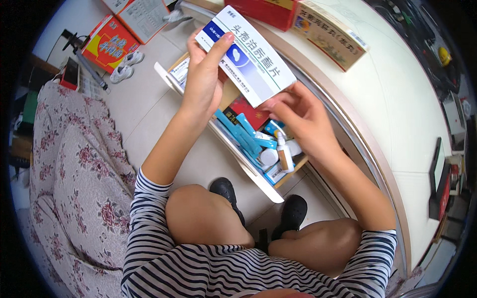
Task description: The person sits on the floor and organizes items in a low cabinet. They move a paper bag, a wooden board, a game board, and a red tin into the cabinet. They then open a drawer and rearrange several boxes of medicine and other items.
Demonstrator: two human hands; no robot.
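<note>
A white and blue cardboard medicine box [257, 65] bearing printed writing is held up over an open drawer [238, 160]. My left hand [208, 61] grips its upper left end, thumb across the front face. At the lower right end, the curled fingers of my right hand [294, 108] pinch the edge; the fingertips are partly hidden and slightly blurred. Below, inside the drawer, lie several light-blue sachets [240, 136], a white spray bottle [284, 152], a white round-lidded container [269, 157] and a dark red booklet or box [250, 111].
A pale tabletop [376, 123] curves along the right, carrying a beige medicine box [328, 35] and a red box [262, 11]. Cartons [111, 44] and white shoes [126, 67] stand on the tiled floor. Floral fabric [82, 178] covers furniture at left. My knees flank the drawer front.
</note>
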